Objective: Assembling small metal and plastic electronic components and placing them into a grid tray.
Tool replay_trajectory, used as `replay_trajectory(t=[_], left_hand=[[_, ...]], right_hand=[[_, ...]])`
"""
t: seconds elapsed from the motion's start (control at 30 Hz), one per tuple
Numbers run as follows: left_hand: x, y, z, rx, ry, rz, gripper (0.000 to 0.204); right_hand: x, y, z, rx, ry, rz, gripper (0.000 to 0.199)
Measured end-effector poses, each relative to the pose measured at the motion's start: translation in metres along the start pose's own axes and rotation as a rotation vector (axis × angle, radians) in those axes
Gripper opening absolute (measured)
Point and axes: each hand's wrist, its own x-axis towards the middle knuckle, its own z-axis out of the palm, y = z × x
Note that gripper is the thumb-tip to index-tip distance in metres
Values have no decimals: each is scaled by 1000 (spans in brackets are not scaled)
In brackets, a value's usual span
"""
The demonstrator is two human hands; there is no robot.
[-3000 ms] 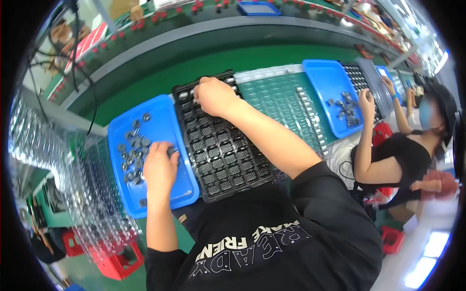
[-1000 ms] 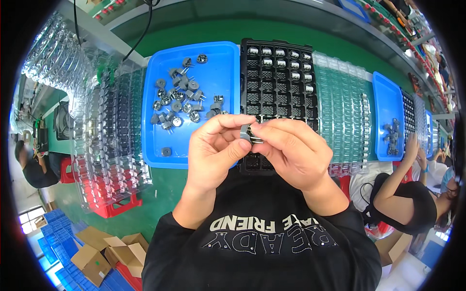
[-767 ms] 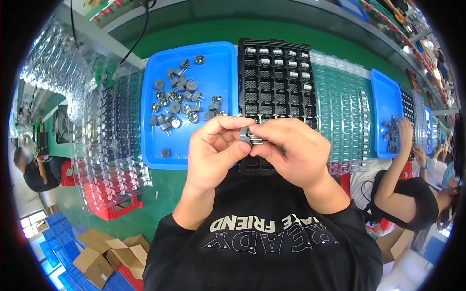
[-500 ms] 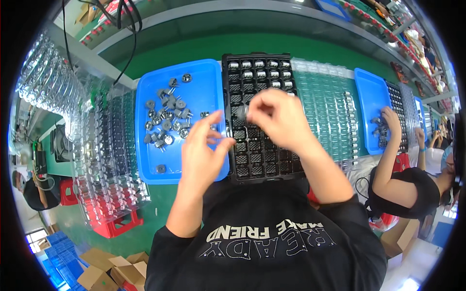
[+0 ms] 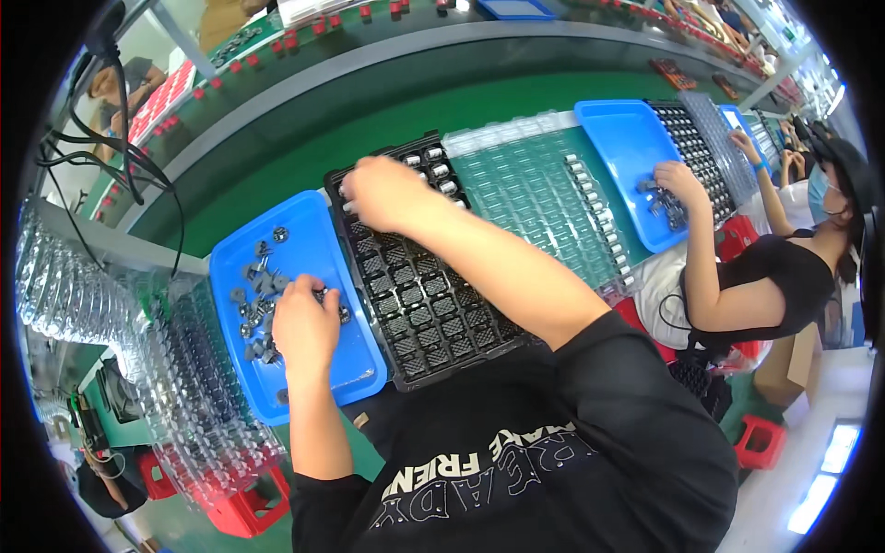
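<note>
Over the far left corner of a black compartment tray (image 5: 415,336) is my right hand (image 5: 392,195), fingers pinched together. A small silver part (image 5: 346,192) shows at its fingertips. Silver cylindrical parts (image 5: 441,171) sit in the tray's far compartments, partly behind my right hand and forearm. My left hand (image 5: 307,324) is down in the blue tray (image 5: 313,235), fingers curled among a loose pile of small grey and black round parts with pins (image 5: 265,279). What its fingertips hold is hidden.
Clear plastic blister trays (image 5: 516,175) lie right of the black tray, with a row of silver parts (image 5: 595,217). Beyond them a co-worker's hand (image 5: 682,182) reaches into another blue tray (image 5: 618,138). Stacked clear trays (image 5: 198,396) and a red stool (image 5: 241,511) stand left; black cables (image 5: 120,161) hang there.
My right hand has gone from the black tray's middle to its far left corner. My left hand has moved from the blue tray's right edge into the pile. The view has turned.
</note>
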Motion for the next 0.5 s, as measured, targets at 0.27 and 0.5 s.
replay_trajectory(t=[0.27,0.5], left_hand=[[7,-15,4,-182,136,-74,37],[8,-18,-1,-466,238,101,24]], right_hand=[[-124,196,-101,-170,295,790,43],[-156,228,-85,-104,346,867,24]])
